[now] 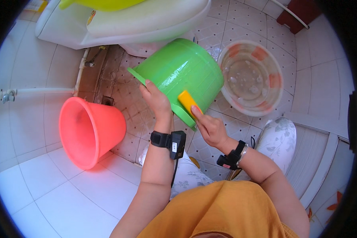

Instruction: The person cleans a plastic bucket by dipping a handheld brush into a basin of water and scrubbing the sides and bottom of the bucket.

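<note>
A green plastic bucket (178, 71) is tipped on its side in front of me, its wet outer wall towards me and its rim towards the lower left. My left hand (157, 99) grips that rim, the thumb outside and the other fingers mostly hidden. In my right hand (209, 126) is a yellow cleaning sponge or brush (189, 102), pressed against or just over the bucket's wall near the rim; I cannot tell what its underside is. To the right of the bucket, a round plastic basin (250, 78) with orange patches holds water with bits of foam.
A salmon-pink bucket (110, 128) lies on its side at the left. Above stands a white toilet (154, 22) with a yellow-green plastic item (104, 3) on top. A floor drain (108, 100) and a white water pipe (44, 90) are along the left. At right is a door frame (324, 160).
</note>
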Demonstrator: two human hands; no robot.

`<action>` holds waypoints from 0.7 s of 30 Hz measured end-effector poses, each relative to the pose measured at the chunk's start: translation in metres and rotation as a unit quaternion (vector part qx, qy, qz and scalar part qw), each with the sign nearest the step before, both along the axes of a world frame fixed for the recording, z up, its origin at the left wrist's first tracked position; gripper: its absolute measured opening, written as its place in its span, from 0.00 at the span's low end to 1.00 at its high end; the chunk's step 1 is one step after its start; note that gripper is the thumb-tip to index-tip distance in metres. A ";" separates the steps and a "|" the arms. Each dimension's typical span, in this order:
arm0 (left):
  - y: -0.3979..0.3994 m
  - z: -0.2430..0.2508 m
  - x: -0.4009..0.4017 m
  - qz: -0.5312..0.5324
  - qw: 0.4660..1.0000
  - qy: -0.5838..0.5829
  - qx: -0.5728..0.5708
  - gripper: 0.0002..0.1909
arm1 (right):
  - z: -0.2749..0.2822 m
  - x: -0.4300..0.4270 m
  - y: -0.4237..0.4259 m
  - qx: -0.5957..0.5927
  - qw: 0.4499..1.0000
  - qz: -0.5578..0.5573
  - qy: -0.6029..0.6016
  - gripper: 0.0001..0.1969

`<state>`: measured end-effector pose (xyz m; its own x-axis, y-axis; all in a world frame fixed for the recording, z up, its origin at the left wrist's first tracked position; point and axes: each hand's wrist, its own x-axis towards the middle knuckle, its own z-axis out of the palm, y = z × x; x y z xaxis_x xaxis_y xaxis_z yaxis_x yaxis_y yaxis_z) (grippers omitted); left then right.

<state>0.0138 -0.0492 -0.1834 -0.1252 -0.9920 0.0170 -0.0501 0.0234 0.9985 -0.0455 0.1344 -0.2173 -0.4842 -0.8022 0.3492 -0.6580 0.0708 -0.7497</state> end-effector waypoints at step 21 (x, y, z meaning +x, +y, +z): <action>0.002 -0.009 -0.004 0.021 1.000 0.008 -0.020 0.16 | -0.043 0.001 -0.014 -0.008 0.974 -0.214 -0.074 0.23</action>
